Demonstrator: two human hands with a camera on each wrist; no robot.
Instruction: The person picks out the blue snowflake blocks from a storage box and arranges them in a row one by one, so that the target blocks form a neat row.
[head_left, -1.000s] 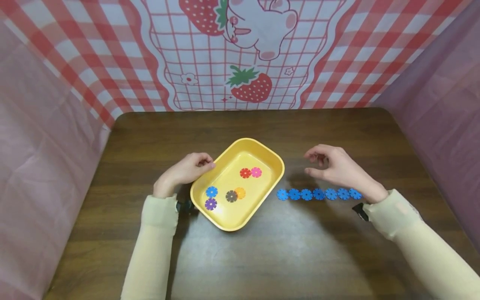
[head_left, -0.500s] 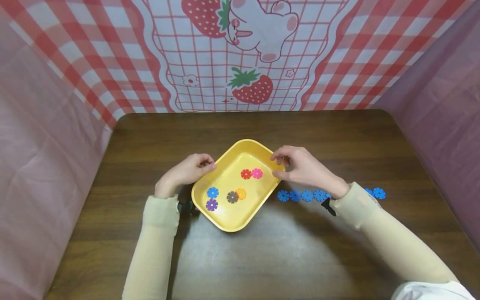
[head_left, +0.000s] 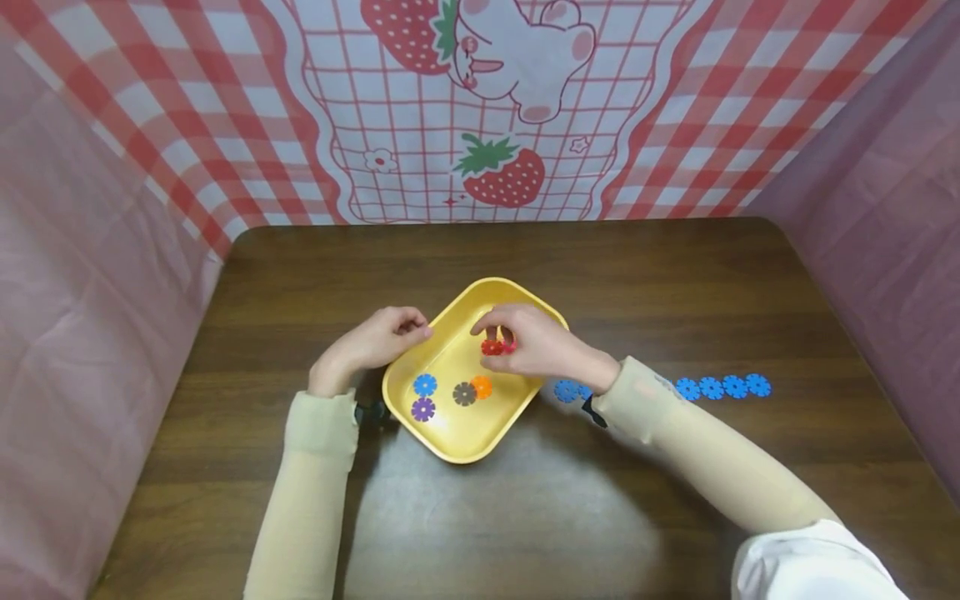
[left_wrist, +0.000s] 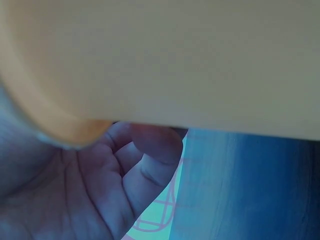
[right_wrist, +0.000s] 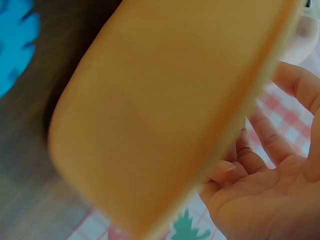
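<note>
In the head view a yellow tray (head_left: pixel 502 421) lies askew on the table. My right hand (head_left: pixel 536 342) reaches into it, thumb and fingers apart around a red notched plastic disc (head_left: pixel 491 347) and a pink disc (head_left: pixel 509 345) partly hidden by the fingers. In the right wrist view, the tray's wall hides the discs and some fingertips. My left hand (head_left: pixel 382 335) stays at the tray's left rim, fingers loosely curled, thumb tip at the edge; no grip shows. Also inside are a blue disc (head_left: pixel 425 384), a purple disc (head_left: pixel 423 409), a brown disc (head_left: pixel 464 393) and an orange disc (head_left: pixel 482 387).
A row of several blue discs (head_left: pixel 711 387) lies on the wooden table (head_left: pixel 570 517) right of the tray, its middle covered by my right forearm. A checked cloth with strawberries (head_left: pixel 502 177) hangs behind the table. Pink curtains (head_left: pixel 97 333) flank it.
My right hand has moved left from above the blue row, across the tray's right rim, to the red and pink discs. My left hand and the tray stay where they were.
</note>
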